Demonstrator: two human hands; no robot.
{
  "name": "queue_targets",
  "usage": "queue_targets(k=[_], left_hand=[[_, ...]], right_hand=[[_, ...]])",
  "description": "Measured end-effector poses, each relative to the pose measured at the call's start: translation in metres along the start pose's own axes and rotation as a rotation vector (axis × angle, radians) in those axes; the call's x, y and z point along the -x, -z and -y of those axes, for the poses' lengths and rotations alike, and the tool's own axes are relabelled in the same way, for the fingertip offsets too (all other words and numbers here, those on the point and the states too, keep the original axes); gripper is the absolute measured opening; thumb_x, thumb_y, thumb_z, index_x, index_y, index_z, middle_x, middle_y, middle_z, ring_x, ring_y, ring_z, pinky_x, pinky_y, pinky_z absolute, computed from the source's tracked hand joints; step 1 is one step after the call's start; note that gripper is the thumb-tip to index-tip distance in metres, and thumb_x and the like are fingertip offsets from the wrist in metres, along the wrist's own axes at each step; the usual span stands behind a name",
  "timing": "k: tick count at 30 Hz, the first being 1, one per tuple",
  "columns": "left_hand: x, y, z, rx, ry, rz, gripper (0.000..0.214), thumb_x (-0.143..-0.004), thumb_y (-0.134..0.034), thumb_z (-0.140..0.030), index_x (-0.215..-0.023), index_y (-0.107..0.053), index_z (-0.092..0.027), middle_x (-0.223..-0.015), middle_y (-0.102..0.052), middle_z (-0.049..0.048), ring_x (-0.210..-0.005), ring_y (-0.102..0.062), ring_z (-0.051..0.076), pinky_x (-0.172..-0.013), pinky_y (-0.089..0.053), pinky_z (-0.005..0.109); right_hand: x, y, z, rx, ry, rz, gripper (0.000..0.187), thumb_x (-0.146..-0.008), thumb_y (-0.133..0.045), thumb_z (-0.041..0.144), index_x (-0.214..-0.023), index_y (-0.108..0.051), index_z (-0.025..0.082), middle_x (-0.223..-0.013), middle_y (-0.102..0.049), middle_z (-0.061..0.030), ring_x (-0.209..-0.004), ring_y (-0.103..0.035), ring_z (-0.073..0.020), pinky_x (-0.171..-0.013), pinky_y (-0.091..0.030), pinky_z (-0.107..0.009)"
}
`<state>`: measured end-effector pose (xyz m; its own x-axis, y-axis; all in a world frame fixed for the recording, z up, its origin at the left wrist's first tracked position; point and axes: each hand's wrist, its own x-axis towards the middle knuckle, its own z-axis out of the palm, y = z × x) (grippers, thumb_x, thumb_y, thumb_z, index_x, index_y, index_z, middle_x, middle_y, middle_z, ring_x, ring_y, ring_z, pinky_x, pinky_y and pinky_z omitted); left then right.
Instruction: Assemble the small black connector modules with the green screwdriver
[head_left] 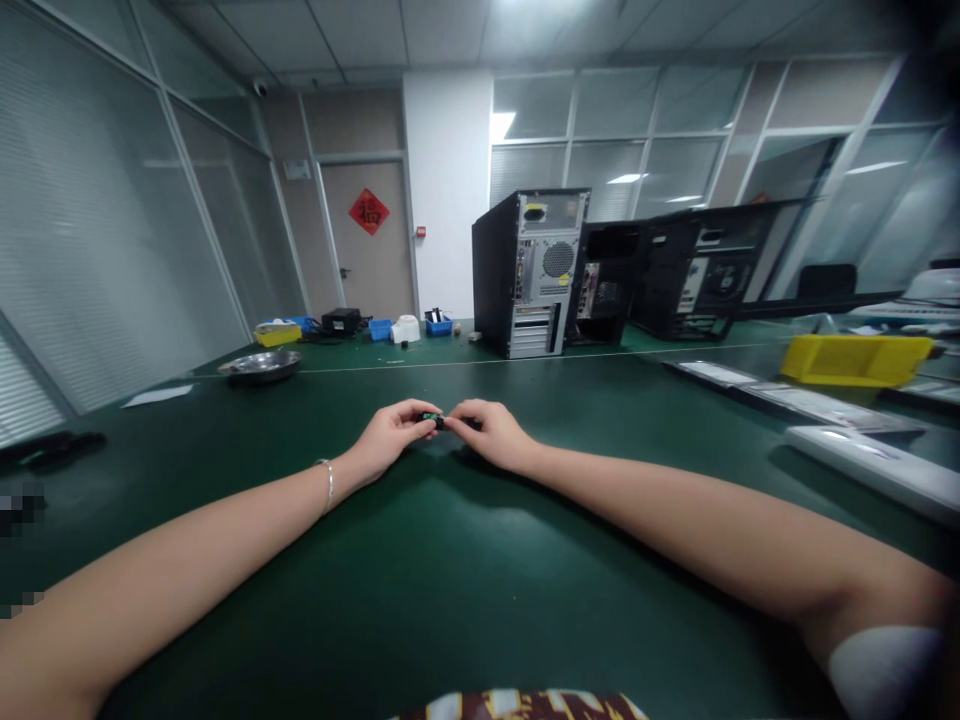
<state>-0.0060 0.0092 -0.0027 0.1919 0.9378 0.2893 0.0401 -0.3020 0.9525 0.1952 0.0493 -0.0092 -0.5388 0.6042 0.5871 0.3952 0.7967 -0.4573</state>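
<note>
Over the middle of the green table (pixel 465 570), my two hands meet at a small green and black circuit board (pixel 430 417). My left hand (pixel 394 430) pinches the board between thumb and fingers. From the other side, my right hand (pixel 491 432) has its thumb and fingertips closed at the board's right end. Whatever lies between the right fingertips is too small to make out. A thin bracelet (pixel 328 484) circles my left wrist.
Computer towers (pixel 532 275) stand at the back right. A metal bowl (pixel 262 367) and white paper (pixel 159 395) lie to the left. Toward the right are a yellow bin (pixel 855 360) and a white casing (pixel 874 465). Small blue trays (pixel 439 327) line the far edge.
</note>
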Motion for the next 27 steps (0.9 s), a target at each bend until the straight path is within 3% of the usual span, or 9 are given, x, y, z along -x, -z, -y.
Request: queue_targets(k=[4, 7, 13, 21, 27], left_hand=[[0.0001, 0.0002, -0.0013, 0.075, 0.041, 0.037, 0.033, -0.074, -0.081, -0.034, -0.099, -0.069, -0.015, -0.082, -0.072, 0.0023, -0.076, -0.067, 0.015, -0.080, -0.051, 0.029], [-0.0004, 0.0005, -0.0016, 0.135, 0.064, 0.049, 0.032, -0.076, -0.079, -0.034, -0.099, -0.068, -0.014, -0.086, -0.072, 0.0040, -0.077, -0.068, 0.015, -0.078, -0.051, 0.029], [-0.0013, 0.0009, 0.0032, 0.177, 0.081, -0.009, 0.032, -0.076, -0.078, -0.027, -0.100, -0.061, -0.014, -0.087, -0.071, 0.0042, -0.081, -0.071, 0.019, -0.082, -0.052, 0.034], [-0.0020, 0.0022, 0.0063, 0.154, 0.073, -0.053, 0.041, -0.065, -0.086, -0.021, -0.095, -0.059, -0.015, -0.087, -0.071, 0.0031, -0.081, -0.068, 0.016, -0.085, -0.050, 0.034], [-0.0028, 0.0006, 0.0041, 0.158, 0.053, -0.012, 0.039, -0.069, -0.083, -0.026, -0.103, -0.068, -0.015, -0.090, -0.072, 0.0046, -0.084, -0.065, 0.017, -0.085, -0.050, 0.034]], right_hand=[[0.0000, -0.0007, -0.0004, 0.019, 0.001, 0.003, 0.022, -0.095, -0.057, 0.028, -0.084, -0.073, 0.019, -0.085, -0.073, -0.0033, -0.081, -0.064, -0.0162, -0.077, -0.045, -0.027], [-0.0003, -0.0016, -0.0010, 0.029, -0.009, -0.008, 0.020, -0.094, -0.057, 0.027, -0.084, -0.073, 0.019, -0.084, -0.072, -0.0033, -0.080, -0.063, -0.0162, -0.076, -0.045, -0.027], [-0.0003, -0.0019, 0.0004, -0.058, -0.011, -0.095, 0.017, -0.094, -0.056, 0.027, -0.088, -0.070, 0.018, -0.086, -0.072, -0.0035, -0.079, -0.064, -0.0165, -0.074, -0.047, -0.027], [0.0016, 0.0008, 0.0044, -0.082, 0.118, -0.036, 0.017, -0.096, -0.054, 0.026, -0.093, -0.069, 0.018, -0.091, -0.071, -0.0046, -0.085, -0.065, -0.0171, -0.080, -0.048, -0.029], [0.0015, 0.0003, 0.0045, -0.046, 0.163, 0.010, 0.018, -0.096, -0.054, 0.024, -0.092, -0.070, 0.018, -0.089, -0.070, -0.0048, -0.084, -0.064, -0.0168, -0.080, -0.048, -0.028]])
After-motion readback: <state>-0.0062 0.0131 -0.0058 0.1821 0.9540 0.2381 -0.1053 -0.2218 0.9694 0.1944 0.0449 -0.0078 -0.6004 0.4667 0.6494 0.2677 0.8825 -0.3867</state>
